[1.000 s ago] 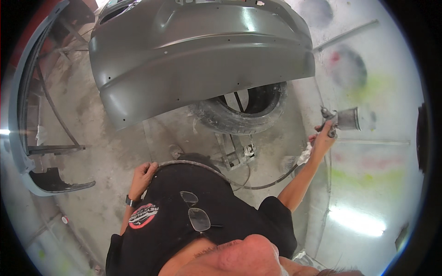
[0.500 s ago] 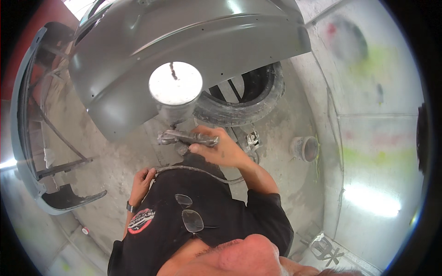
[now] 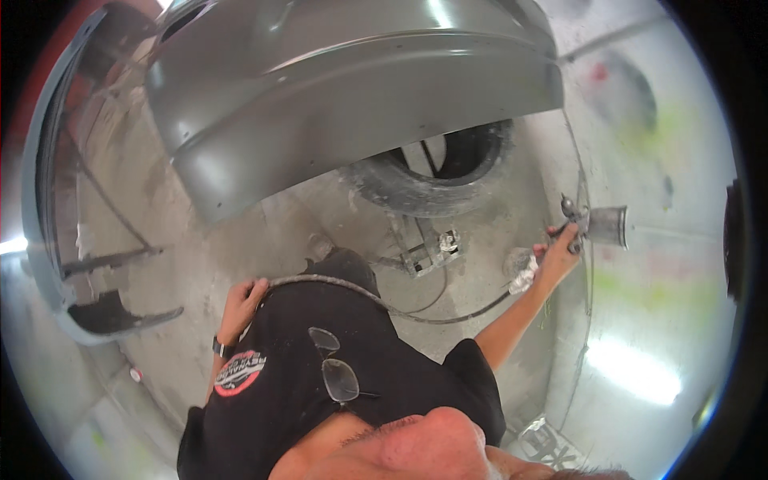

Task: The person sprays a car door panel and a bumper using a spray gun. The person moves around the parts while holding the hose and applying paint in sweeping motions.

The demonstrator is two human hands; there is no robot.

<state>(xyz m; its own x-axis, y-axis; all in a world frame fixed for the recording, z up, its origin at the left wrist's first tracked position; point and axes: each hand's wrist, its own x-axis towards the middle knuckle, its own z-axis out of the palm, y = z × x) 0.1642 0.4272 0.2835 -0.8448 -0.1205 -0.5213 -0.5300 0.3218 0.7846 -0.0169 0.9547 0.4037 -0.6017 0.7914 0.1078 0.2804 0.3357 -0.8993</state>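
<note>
My right hand (image 3: 558, 256) reaches far out to the right, its fingers wrapped round the handle of a paint spray gun (image 3: 578, 222). The gun's grey cup (image 3: 608, 227) lies sideways, its end turned toward the wall. Crumpled whitish wrapping (image 3: 524, 277) shows below the handle. An air hose (image 3: 456, 320) runs from there across my front to the left. At my waist on the left, my left hand (image 3: 242, 306) has its fingers closed on that hose. Ahead of me stands a large grey curved car body panel (image 3: 344, 104), with neither hand touching it.
Under the panel's right part lies a tyre (image 3: 480, 170). A small metal frame (image 3: 418, 258) stands on the floor below it. On the left rises a car bumper (image 3: 50, 192) on a thin rack. A paint-spotted wall (image 3: 640, 276) bounds the right side.
My right hand has swung the spray gun from in front of the panel out to the right, tipping its cup from upright to sideways. The hose has stretched rightward; my left hand keeps hold of it.
</note>
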